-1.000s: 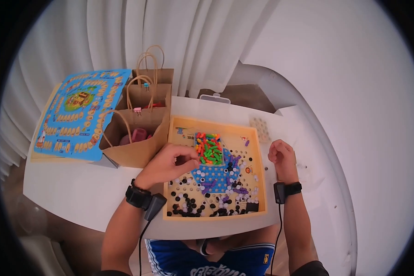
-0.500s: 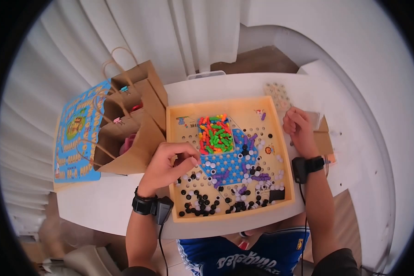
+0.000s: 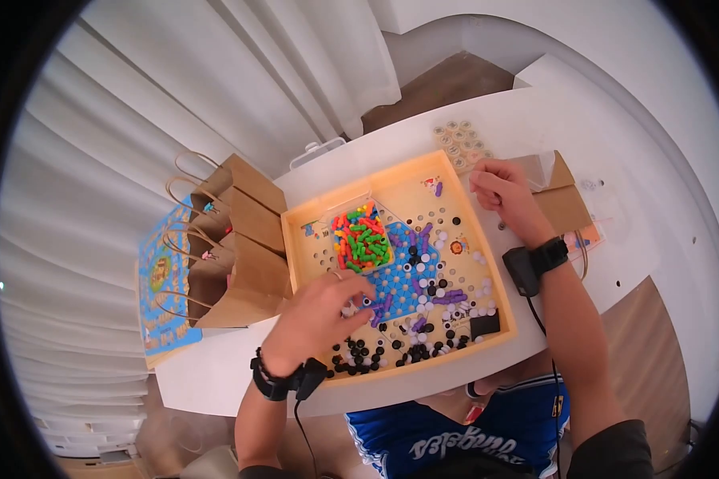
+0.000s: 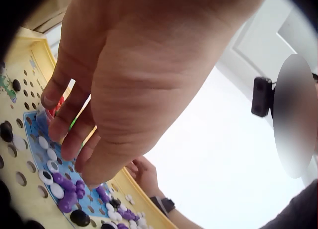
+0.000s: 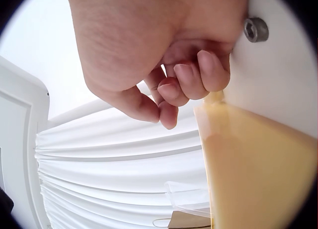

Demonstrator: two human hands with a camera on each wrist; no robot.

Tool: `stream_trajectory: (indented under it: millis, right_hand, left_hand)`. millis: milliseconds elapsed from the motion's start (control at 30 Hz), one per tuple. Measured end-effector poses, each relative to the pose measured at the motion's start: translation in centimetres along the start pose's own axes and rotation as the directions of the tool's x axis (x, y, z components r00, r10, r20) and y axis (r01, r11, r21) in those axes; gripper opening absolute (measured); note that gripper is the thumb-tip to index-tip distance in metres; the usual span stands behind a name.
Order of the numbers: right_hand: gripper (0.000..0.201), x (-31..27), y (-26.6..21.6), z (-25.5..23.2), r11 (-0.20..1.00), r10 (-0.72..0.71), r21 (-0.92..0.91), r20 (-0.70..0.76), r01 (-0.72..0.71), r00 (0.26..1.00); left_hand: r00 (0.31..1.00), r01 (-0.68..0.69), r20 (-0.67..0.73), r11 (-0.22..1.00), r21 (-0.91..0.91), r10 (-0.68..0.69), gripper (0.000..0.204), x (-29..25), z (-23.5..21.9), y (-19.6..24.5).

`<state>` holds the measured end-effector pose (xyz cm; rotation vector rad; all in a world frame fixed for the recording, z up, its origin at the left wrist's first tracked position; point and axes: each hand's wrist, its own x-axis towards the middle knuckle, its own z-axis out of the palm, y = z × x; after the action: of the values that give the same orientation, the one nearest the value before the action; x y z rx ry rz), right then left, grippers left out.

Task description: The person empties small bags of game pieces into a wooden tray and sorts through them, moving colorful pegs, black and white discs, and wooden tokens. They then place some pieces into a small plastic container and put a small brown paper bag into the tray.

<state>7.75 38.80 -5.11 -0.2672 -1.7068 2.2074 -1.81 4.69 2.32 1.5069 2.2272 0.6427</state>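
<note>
My left hand (image 3: 315, 315) reaches over the left part of a wooden game tray (image 3: 499, 279), fingers spread and slightly bent. Its fingertips hover above a blue patch (image 3: 399, 291) of the perforated board, beside black and white pieces (image 4: 45, 177) and purple pegs (image 4: 67, 194). Nothing shows between thumb and fingers. Just past them stands a clear box (image 3: 365, 239) full of red, green, orange and yellow pegs. My right hand (image 3: 503, 195) rests at the tray's right edge with loosely curled fingers (image 5: 186, 80) and an empty palm.
Brown paper bags (image 3: 252, 279) stand against the tray's left side, with a blue printed board (image 3: 164, 271) behind them. Another paper bag (image 3: 563, 203) lies right of my right hand. Round wooden discs (image 3: 459, 144) sit beyond the tray. Black and white pieces (image 3: 367, 355) crowd its near edge.
My left hand has moved right, from the tray's left rim to over the blue patch, and its fingers have spread. The right hand stays beside the tray. The head view has turned.
</note>
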Motion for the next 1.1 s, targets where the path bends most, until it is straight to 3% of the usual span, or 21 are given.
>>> stream_trajectory:
  millis: [67, 400, 500, 600, 700, 867, 933, 1067, 1100]
  right_hand:
    - [0.022, -0.1, -0.1, 0.1, 1.0, 0.015, -0.007, 0.001, -0.015, 1.0]
    - [0.02, -0.1, -0.1, 0.1, 0.999, 0.002, -0.049, 0.001, -0.002, 1.0]
    - [0.02, -0.1, -0.1, 0.2, 0.999, 0.009, -0.038, 0.004, -0.009, 1.0]
    - [0.02, -0.2, -0.3, 0.2, 0.999, 0.017, -0.046, 0.007, -0.016, 1.0]
    - [0.02, -0.2, -0.5, 0.4, 0.997, 0.012, -0.072, 0.01, -0.011, 1.0]
    - [0.02, -0.2, -0.3, 0.5, 0.998, 0.002, -0.06, -0.022, -0.003, 1.0]
    - [0.02, -0.2, -0.3, 0.3, 0.997, 0.003, -0.077, 0.005, -0.002, 1.0]
    - [0.019, -0.3, -0.5, 0.2, 0.993, 0.02, -0.117, 0.018, -0.017, 1.0]
    - [0.019, -0.4, -0.6, 0.4, 0.993, 0.026, -0.112, 0.015, -0.024, 1.0]
  left_hand:
    - [0.999, -0.039, 0.02, 0.98, 0.196, 0.036, 0.025, 0.2, 0.3, 1.3]
    - [0.99, -0.041, 0.138, 0.956, 0.292, 0.0, 0.021, 0.3, 1.3, 1.7]
    - [0.993, -0.08, 0.105, 0.956, 0.281, 0.052, 0.019, 0.2, 0.8, 1.8]
    - [0.999, -0.009, 0.038, 0.982, 0.188, 0.001, 0.015, 0.5, -0.5, 1.4]
    - [0.986, 0.076, -0.155, 0.991, 0.108, -0.059, 0.011, 2.2, -2.2, 0.8]
    - [0.959, 0.113, -0.274, 0.986, 0.12, -0.077, 0.014, 5.3, -3.3, -2.1]
    - [0.94, 0.043, -0.342, 0.985, 0.168, 0.017, 0.015, 5.7, -3.4, -2.9]
    - [0.936, 0.085, -0.35, 0.991, 0.101, -0.044, 0.014, 4.0, -2.8, -1.2]
    - [0.958, 0.06, -0.285, 0.995, 0.082, -0.034, 0.014, 3.4, -2.3, -0.8]
